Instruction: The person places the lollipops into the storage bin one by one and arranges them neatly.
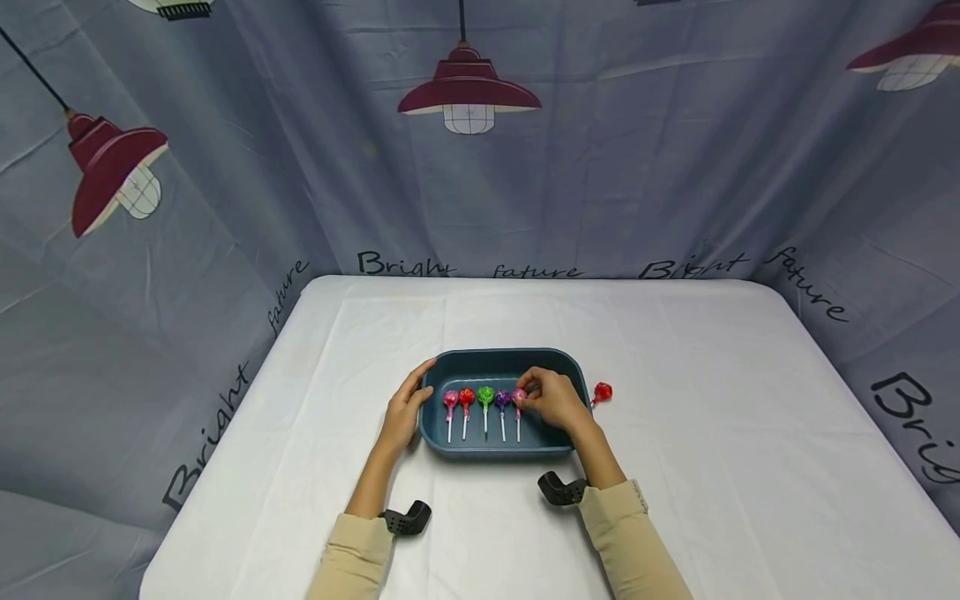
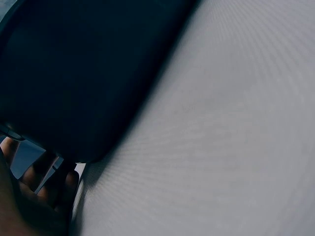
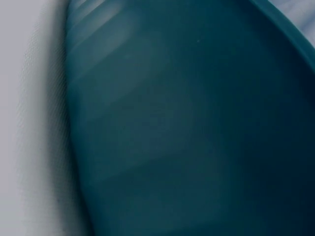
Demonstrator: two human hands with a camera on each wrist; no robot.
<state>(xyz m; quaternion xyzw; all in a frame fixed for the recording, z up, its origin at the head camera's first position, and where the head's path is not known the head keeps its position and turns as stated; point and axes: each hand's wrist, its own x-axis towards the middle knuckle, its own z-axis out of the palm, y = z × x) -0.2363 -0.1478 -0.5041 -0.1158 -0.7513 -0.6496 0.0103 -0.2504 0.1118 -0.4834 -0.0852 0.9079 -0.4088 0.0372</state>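
Note:
A dark teal tray (image 1: 502,454) sits on the white table. Inside it, several lollipops stand in a row, heads toward the far side: pink (image 1: 450,398), red (image 1: 467,396), green (image 1: 486,395), purple (image 1: 502,398) and, at the right end, another pink lollipop (image 1: 518,417). My right hand (image 1: 553,400) reaches over the tray and pinches that last one by its head. With thumb at the rim and fingers along the outer wall, my left hand (image 1: 403,412) holds the tray's left end; its fingers (image 2: 42,177) show beside the dark wall in the left wrist view.
One more red lollipop (image 1: 603,392) lies on the table just right of the tray. White cloth (image 1: 712,467) covers the table. A grey curtain (image 1: 637,167) printed with lamps hangs behind it. Each wrist carries a black camera mount (image 1: 408,518).

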